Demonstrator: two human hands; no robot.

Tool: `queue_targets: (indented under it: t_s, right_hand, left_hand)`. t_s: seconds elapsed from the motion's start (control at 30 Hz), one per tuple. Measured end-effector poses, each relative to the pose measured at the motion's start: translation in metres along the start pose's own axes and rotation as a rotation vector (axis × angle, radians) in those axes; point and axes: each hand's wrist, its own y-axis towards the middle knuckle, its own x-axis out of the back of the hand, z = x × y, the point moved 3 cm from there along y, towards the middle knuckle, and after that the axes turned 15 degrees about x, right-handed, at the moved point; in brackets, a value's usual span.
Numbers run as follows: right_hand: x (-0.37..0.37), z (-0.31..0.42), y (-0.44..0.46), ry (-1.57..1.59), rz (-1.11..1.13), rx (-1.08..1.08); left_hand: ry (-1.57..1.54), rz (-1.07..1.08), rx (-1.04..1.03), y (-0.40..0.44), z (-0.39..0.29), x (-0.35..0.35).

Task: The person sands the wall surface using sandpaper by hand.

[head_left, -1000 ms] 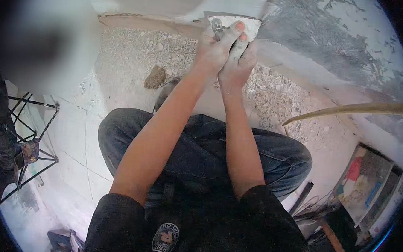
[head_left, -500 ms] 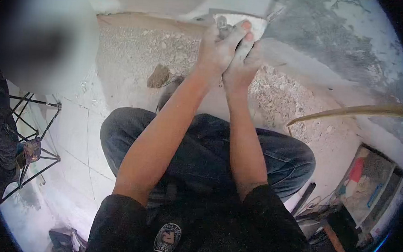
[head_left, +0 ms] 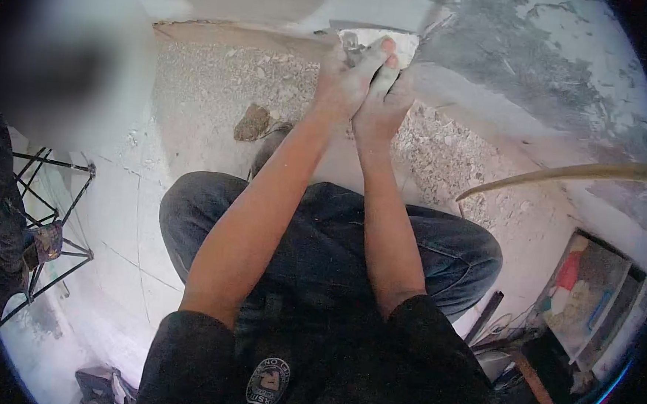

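Observation:
A wide scraper blade, caked with white plaster, lies against the lower part of the wall. My left hand is closed around the tool from the left, its thumb stretched along the blade. From the right, my right hand grips it too, thumb beside the other thumb. The two hands touch, and the tool's handle is hidden under them. Grey patches and pale smears mark the wall beyond the blade.
Plaster rubble covers the floor along the wall, with a brown lump near my foot. A curved yellowish strip juts in from the right. A black folding frame stands left; a box of items sits lower right.
Both hands and the scraper shifted slightly right along the wall, then back left, with small shifts of the whole view. The grip looks the same.

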Motion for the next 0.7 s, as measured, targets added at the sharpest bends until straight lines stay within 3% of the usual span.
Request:
queue_targets:
  t_s: [0.1, 0.23, 0.3, 0.4, 0.47, 0.7]
  right_hand:
    - [0.001, 0.009, 0.013, 0.232, -0.012, 0.005]
    - [0.005, -0.001, 0.005, -0.078, 0.001, 0.006]
    - [0.005, -0.006, 0.002, -0.007, 0.005, -0.035]
    - [0.008, -0.009, 0.001, -0.1, 0.057, -0.079]
    - [0.007, -0.003, 0.004, -0.055, 0.032, -0.038]
    - [0.005, 0.003, 0.013, 0.028, 0.037, 0.118]
  left_hand:
    - [0.156, -0.028, 0.012, -0.006, -0.016, -0.009]
    - [0.063, -0.003, 0.025, -0.002, -0.006, -0.009]
    - [0.054, 0.056, -0.037, 0.002, -0.001, -0.005]
    - [0.098, -0.057, 0.066, -0.001, 0.001, -0.003]
    - [0.02, -0.021, -0.008, -0.003, -0.002, -0.008]
    - [0.053, 0.036, 0.016, -0.01, -0.011, -0.011]
